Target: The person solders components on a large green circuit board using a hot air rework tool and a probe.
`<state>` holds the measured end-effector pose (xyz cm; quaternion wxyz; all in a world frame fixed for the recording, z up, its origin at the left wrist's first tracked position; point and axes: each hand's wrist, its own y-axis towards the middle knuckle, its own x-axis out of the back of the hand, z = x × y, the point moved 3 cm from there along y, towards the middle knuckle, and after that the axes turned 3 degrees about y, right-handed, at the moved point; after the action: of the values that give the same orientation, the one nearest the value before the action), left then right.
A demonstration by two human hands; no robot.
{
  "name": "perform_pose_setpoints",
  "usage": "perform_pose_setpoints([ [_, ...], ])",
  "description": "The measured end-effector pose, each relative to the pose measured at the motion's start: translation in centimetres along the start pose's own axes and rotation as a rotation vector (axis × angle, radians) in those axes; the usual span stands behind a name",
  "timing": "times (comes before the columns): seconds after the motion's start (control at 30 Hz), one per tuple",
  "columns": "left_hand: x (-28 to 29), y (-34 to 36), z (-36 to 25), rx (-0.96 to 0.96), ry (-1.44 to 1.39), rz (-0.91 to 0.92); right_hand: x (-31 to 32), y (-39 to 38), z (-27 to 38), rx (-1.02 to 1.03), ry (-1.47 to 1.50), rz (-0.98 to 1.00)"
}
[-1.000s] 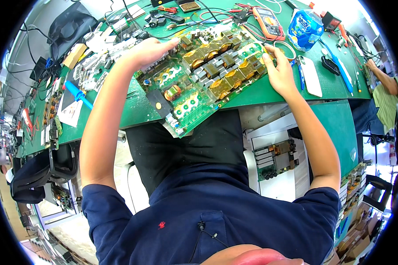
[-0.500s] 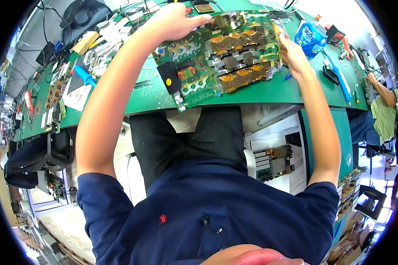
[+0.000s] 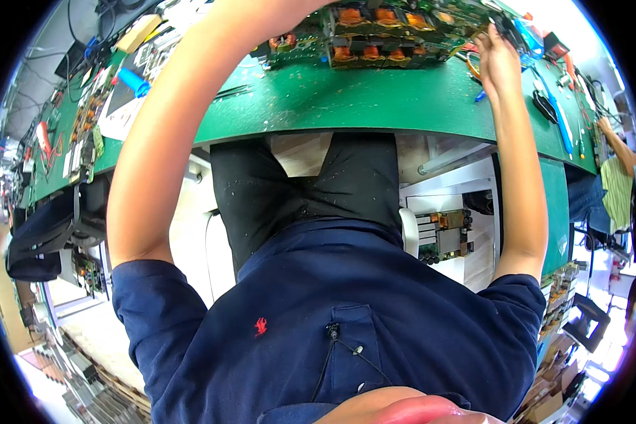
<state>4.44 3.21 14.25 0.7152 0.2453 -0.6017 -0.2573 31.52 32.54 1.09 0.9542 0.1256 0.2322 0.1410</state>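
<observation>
A green circuit board (image 3: 374,60) with rows of orange-wound, dark-cased parts sits at the top of the picture, its far part cut off by the edge. My left hand (image 3: 290,10) reaches over its left part; the fingers lie beyond the picture, so their grip is hidden. By the board's right end, my right hand (image 3: 500,65) is raised with its fingers bent together against a dark piece that I cannot make out. A copper-coloured toroid coil (image 3: 283,42) shows near the board's left end.
Tweezers (image 3: 233,91) and a blue-handled tool (image 3: 133,82) lie on the green bench (image 3: 318,106) at left. More boards (image 3: 85,145) crowd its left side. To the right are a blue stick-like tool (image 3: 560,116) and a black object (image 3: 544,106). A person (image 3: 618,177) sits at far right.
The board has moved up and away in the picture and looks flatter. Both hands have gone up with it; the left hand's fingers have left the view. The bench edge sits higher.
</observation>
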Motion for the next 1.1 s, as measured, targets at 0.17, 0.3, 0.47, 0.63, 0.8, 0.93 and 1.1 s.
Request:
perform_pose_setpoints([
  [0.17, 1.0, -2.8, -1.1, 0.000, -0.054, -0.057, -4.3, -6.1, 1.9, 0.059, -0.102, 0.029],
  [0.3, 1.4, -4.6, -2.0, -0.055, -0.102, -0.168, -4.1, -8.5, 3.4, 0.003, -0.315, -0.011],
  [0.47, 1.5, -7.0, -3.2, -0.081, -0.020, -0.221, -3.5, -12.0, 3.7, -0.265, -0.043, 0.163],
  [0.63, 1.4, -8.9, -4.6, -0.090, -0.022, -0.234, -3.5, -15.3, 3.9, -0.238, -0.006, 0.177],
  [0.8, 0.4, -11.3, -5.7, -0.071, -0.058, -0.294, -2.3, -17.0, 2.2, -0.333, 0.149, 0.231],
  [0.93, 0.2, -12.7, -6.7, -0.036, -0.079, -0.317, -1.7, -18.5, 1.4, -0.447, 0.252, 0.251],
  [1.1, -0.2, -13.5, -7.5, -0.007, -0.092, -0.308, -1.5, -19.4, 0.9, -0.543, 0.383, 0.211],
])
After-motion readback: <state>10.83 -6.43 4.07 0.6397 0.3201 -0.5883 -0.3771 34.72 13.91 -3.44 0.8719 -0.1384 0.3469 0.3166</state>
